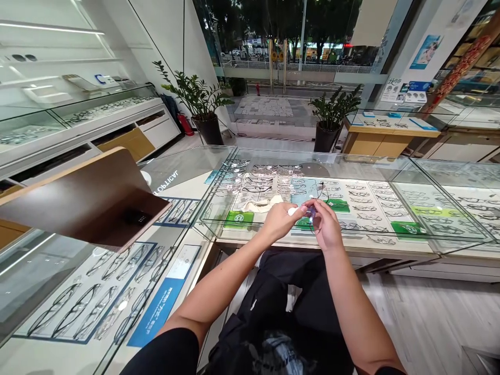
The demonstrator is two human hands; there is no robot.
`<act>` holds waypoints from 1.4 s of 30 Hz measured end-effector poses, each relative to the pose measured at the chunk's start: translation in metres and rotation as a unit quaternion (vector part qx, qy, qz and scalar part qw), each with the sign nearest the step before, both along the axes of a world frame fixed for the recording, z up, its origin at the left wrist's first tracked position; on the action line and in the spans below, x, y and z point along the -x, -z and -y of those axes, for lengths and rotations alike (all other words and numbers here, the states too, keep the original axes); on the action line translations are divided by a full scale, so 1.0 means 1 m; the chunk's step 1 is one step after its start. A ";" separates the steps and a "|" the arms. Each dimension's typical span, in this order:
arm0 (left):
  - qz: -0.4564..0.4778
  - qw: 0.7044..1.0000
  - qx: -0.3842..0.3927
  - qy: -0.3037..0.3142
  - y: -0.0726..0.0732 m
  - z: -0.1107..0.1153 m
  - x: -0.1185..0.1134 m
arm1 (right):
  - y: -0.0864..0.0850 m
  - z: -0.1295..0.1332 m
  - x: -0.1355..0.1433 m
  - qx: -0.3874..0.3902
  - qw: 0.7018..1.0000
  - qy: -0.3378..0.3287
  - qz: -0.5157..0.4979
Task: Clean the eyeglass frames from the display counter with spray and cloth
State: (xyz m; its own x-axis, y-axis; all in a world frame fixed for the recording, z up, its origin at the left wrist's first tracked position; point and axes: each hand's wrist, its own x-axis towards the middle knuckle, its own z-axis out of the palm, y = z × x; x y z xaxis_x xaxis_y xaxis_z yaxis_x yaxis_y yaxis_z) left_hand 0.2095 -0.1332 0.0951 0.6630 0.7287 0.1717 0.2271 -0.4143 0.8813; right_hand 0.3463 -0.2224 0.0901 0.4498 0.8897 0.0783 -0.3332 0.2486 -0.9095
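Above the glass display counter (213, 229), both hands meet at a pair of eyeglasses (321, 190) with thin dark temples. My left hand (282, 221) is closed, thumb pointing right, with a small white object (292, 211) showing by its thumb; its kind cannot be made out. Fingers of my right hand (326, 225) pinch the eyeglasses from the other side. A purplish glint shows on the lens between the fingertips, which cover most of the frame. Just beyond my left hand lies a crumpled cream cloth (261, 203) on the countertop.
Rows of eyeglasses (260, 183) and green cards (239, 219) lie inside the counter. A brown tilted panel (78, 203), perhaps a mirror's back, rises at left above another glass case with frames (78, 312). Potted plants (209, 127) flank the glass doors.
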 end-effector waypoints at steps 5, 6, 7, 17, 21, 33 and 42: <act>0.030 0.999 0.020 0.012 -0.001 -0.001 0.009 | 0.001 -0.003 0.000 -0.004 1.000 -0.002 0.014; 0.050 0.998 0.032 0.012 -0.001 -0.006 0.014 | 0.001 -0.003 0.000 -0.009 1.000 -0.001 0.011; 0.074 0.996 0.043 0.006 -0.002 -0.014 0.021 | 0.001 -0.002 -0.001 -0.013 1.000 0.000 0.012; -0.047 0.902 -0.084 -0.420 0.041 -0.158 0.165 | 0.015 0.015 -0.020 -0.007 0.999 0.038 -0.021; -0.076 0.857 -0.078 -0.503 0.061 -0.173 0.222 | 0.019 0.018 -0.025 -0.008 0.999 0.042 -0.019; -0.091 0.796 -0.107 -0.589 0.091 -0.179 0.264 | 0.022 0.017 -0.027 -0.009 0.999 0.042 0.000; -0.062 0.799 -0.295 -0.520 0.086 -0.110 0.213 | 0.029 0.019 -0.025 0.008 0.998 0.055 -0.006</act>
State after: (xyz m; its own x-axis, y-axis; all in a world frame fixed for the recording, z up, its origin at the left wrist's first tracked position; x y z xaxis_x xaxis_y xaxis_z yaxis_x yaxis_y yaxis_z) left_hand -0.0037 -0.0228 0.0096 -0.2094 0.7127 0.6694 0.7898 -0.2804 0.5456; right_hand 0.3716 -0.2411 0.0615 0.5465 0.8355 0.0578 -0.3158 0.2695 -0.9098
